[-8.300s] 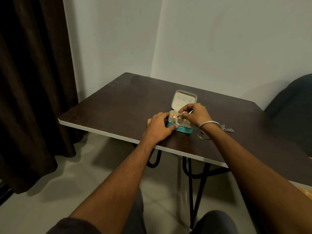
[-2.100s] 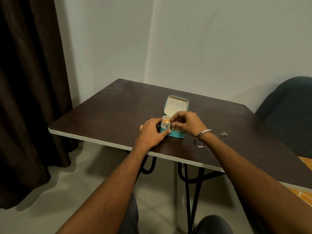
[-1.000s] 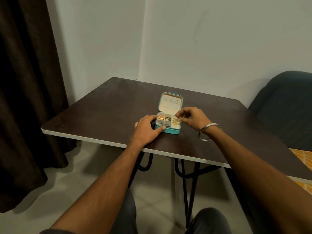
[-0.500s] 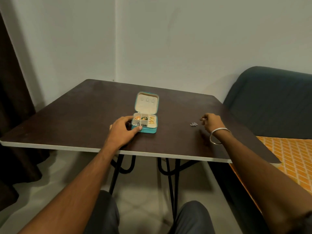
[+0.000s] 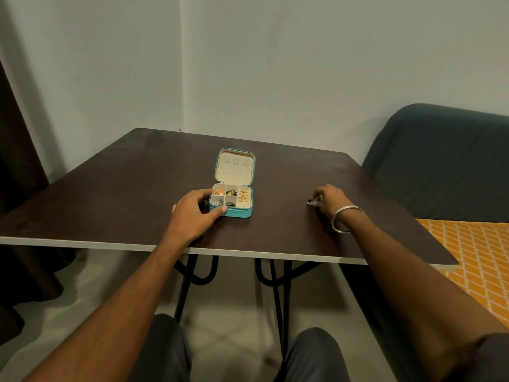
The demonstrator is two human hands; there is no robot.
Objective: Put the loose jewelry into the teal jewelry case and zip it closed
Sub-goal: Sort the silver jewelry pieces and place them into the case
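Head view looks down on a dark table (image 5: 124, 194) with both forearms reaching over its near edge. At the left hand (image 5: 192, 213) sits the teal jewelry case (image 5: 234, 208), open, its lid (image 5: 235, 167) standing up on the far side with a pale lining and three small loops. That hand rests against the case's left side, thumb laid along the near left corner and fingers curled round the far left edge, so it grips the case rather than lying spread. Inside the tray the compartments hold pieces: an orange one (image 5: 219, 192) nearest the left hand's fingers, a green one (image 5: 231, 192) just right of it, gold pieces (image 5: 243, 196) in the long right compartment, and silvery bits (image 5: 223, 203) in the near row.

Well apart to the right, the right hand (image 5: 329, 201) lies low on the table, fingers drawn together, pinching a small silver piece of loose jewelry (image 5: 310, 203) that pokes out at the fingertips on the side facing the case. A silver bangle (image 5: 345, 217) circles that wrist. Beyond the right hand, off the table's edge, stands a dark upholstered seat (image 5: 440, 161) above an orange patterned cloth (image 5: 473, 255).
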